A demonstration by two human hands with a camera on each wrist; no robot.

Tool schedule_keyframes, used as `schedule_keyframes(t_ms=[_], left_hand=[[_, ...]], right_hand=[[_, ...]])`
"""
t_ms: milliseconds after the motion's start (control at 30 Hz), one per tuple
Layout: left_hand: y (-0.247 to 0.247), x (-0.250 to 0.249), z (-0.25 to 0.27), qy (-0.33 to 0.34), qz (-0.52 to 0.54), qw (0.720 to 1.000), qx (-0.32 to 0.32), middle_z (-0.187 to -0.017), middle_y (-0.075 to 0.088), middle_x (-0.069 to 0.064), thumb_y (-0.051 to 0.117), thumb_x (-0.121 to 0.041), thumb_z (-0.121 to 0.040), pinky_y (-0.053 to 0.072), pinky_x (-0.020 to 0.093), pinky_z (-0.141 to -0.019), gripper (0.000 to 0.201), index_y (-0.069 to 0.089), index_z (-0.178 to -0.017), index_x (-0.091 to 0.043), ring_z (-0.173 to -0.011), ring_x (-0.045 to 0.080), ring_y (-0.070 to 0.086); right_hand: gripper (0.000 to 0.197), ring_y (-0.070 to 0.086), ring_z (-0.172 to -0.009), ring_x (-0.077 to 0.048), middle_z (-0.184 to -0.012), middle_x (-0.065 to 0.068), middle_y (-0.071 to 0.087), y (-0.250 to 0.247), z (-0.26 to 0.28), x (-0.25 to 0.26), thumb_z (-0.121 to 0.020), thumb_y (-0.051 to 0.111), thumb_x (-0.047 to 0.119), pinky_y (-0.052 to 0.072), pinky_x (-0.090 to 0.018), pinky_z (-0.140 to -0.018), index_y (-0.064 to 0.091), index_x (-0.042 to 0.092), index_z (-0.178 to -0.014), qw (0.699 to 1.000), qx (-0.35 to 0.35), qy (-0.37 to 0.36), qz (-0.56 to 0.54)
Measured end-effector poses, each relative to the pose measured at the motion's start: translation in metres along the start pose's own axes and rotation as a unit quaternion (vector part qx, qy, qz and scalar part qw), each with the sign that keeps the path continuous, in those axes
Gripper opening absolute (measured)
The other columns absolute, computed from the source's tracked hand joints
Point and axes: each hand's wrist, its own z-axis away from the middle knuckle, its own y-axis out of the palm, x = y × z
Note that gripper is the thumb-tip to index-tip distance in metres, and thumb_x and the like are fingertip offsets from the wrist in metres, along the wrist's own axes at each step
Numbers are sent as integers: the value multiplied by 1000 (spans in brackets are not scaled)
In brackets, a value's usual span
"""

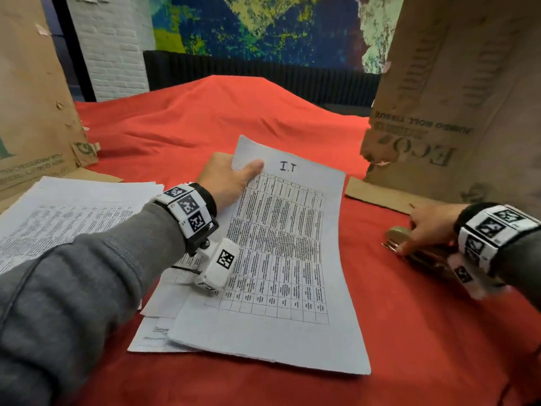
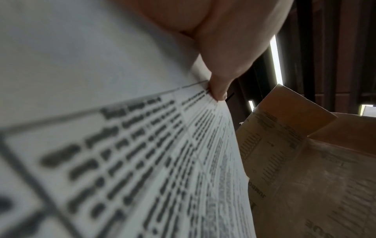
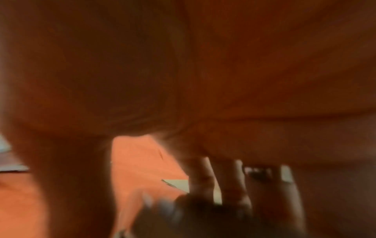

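Looks like an improvised paperwork station in an office back room or institutional workroom. Counter (image 1: 424, 332) is draped w/ a red cloth (image 1: 205, 118). Two big cardboard cartons stand as side screens: L carton (image 1: 32, 112) & R carton (image 1: 456, 98), the R one printed "JUMBO ROLL TISSUE", a bulk-supply box. Bkgd: white-painted brick wall (image 1: 114, 45), black ribbed panel (image 1: 263, 74), bright splashy mural (image 1: 263, 24) in blue, green & yellow. On the counter lie photocopied forms w/ dense tables: a loose pile (image 1: 64, 212) at L, a sheaf (image 1: 278, 244) at centre, hand-lettered "I.T" on top. L wrist view shows dark ceiling beams (image 2: 325, 48) w/ strip lights (image 2: 275, 56), commercial-bldg style.
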Motion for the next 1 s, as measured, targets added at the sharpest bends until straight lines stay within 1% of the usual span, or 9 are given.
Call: schedule_keyframes(t_ms=[100,167,267,333,500,567,700,867,1000], left_hand=[[4,-6,1,7,1,1000,-6,-91,79,15,68,-40,-99,61,56,-83,41,75,-90,0,-87,36,77],[4,-11,3,18,-5,1000,0,-93,79,17,67,-39,-100,61,55,-83,41,74,-89,0,-88,36,77],[5,-17,7,35,0,999,10,-95,78,21,65,-37,-101,61,53,-81,41,73,-92,3,-90,40,75],[6,-18,8,44,1,999,13,-95,77,23,65,-37,-101,61,54,-78,42,72,-93,4,-85,40,75],[5,-20,13,105,-23,994,19,-77,72,20,65,-40,-101,54,46,-63,41,67,-78,-5,-65,28,66],[5,-22,15,112,-26,993,6,-64,65,6,66,-39,-99,45,39,-58,42,61,-68,-12,-57,22,57],[4,-25,18,110,-56,992,-22,-59,58,-10,59,-56,-87,43,37,-57,48,59,-65,-14,-55,11,49],[0,-25,18,99,-84,991,-30,-76,75,10,55,-60,-86,57,52,-66,53,69,-79,-9,-70,34,69],[2,-23,16,94,-113,988,-42,-70,70,8,62,-50,-97,47,40,-57,44,66,-75,-12,-66,31,64]], right_hand=[[39,62,-72,-15,-77,4,64,-4,10,-13,-80,80,51,45,-25,-56,60,18,-74,999,-15,4,-44],[32,58,-63,-22,-72,-6,67,-19,21,-17,-78,82,39,42,-27,-53,68,11,-73,968,-61,-32,-243],[18,58,-56,-28,-70,-18,68,-57,47,2,-84,72,19,44,-27,-49,69,3,-77,765,-91,-100,-630],[12,58,-52,-19,-64,-8,63,-86,61,27,-81,69,22,42,-25,-50,65,10,-77,649,-97,-159,-738],[13,51,-52,-19,-58,3,58,-138,67,119,-91,65,20,43,-25,-56,65,15,-78,512,-184,-227,-808],[20,57,-55,-22,-62,-3,63,-151,62,153,-88,68,14,47,-26,-52,68,1,-103,465,-229,-216,-827],[36,69,-69,-24,-85,-11,66,-160,50,187,-87,71,16,54,-27,-53,50,3,-112,465,-293,-204,-810],[28,74,-70,-24,-84,-10,69,-159,44,198,-91,68,16,60,-41,-68,45,13,-106,504,-284,-218,-786],[32,75,-66,-36,-76,-15,68,-160,51,207,-88,71,17,63,-54,-69,51,2,-109,507,-279,-216,-787]])
